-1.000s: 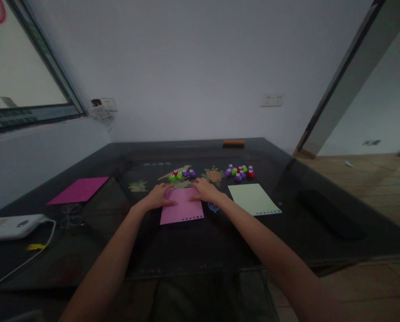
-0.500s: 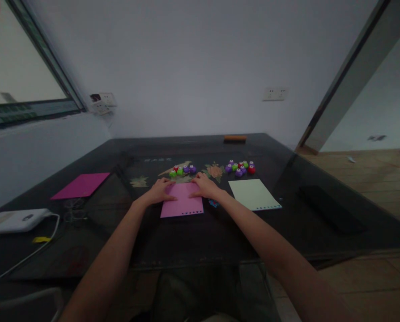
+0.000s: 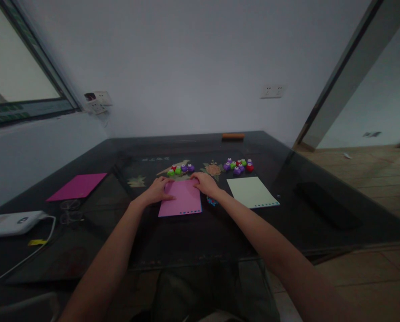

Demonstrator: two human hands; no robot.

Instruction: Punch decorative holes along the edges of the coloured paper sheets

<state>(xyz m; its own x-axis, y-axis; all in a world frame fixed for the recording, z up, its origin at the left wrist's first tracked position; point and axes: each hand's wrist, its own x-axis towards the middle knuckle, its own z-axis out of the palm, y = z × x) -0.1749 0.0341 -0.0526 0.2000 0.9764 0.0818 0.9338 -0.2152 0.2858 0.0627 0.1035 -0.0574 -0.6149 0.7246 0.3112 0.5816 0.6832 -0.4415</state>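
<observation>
A pink sheet (image 3: 181, 199) with holes along its near edge lies on the dark table. My left hand (image 3: 159, 189) rests at its left side, thumb over the sheet, fingers spread toward the far edge. On the right side, my right hand (image 3: 204, 183) touches the sheet's far right corner with its fingers apart. Several small green, red and purple balls (image 3: 184, 168) with eye-like marks sit just beyond the sheet. Partly behind my right wrist is a small blue item (image 3: 212, 201).
A pale green sheet (image 3: 252, 192) lies to the right, with another ball group (image 3: 236, 166) beyond it. Further right is a black flat object (image 3: 327, 205). At left are a magenta sheet (image 3: 77, 186), glasses (image 3: 70, 212) and a white cabled device (image 3: 14, 222).
The view has shifted slightly. My right thumb has drawn back toward the sheet's right edge, uncovering more pink. My left hand stays at the left side.
</observation>
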